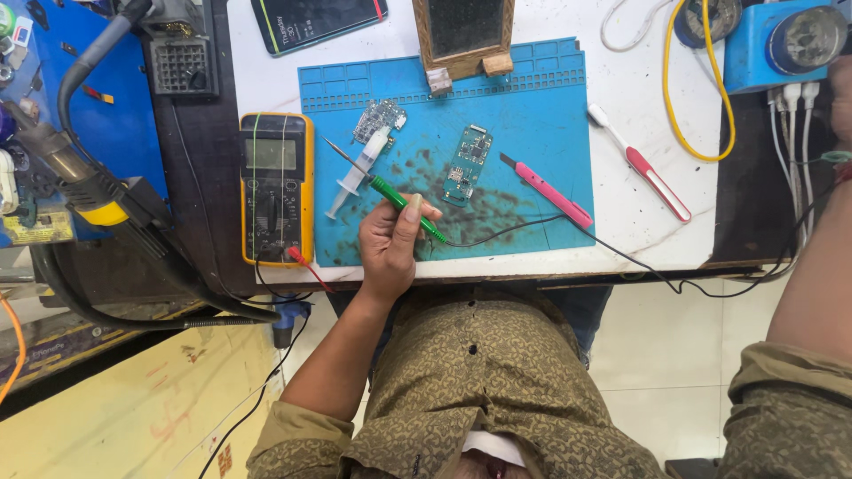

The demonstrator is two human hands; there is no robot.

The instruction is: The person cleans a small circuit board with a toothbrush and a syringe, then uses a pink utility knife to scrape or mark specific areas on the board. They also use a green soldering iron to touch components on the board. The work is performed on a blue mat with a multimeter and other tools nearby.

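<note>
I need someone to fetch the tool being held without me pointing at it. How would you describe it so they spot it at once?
Find the blue work mat on the white table. At its lower left, the left hand grips a thin green-handled soldering iron, its metal tip aimed at the yellow multimeter. Unlike the pink knife and clear syringe nearby, it trails a black cord.
</note>
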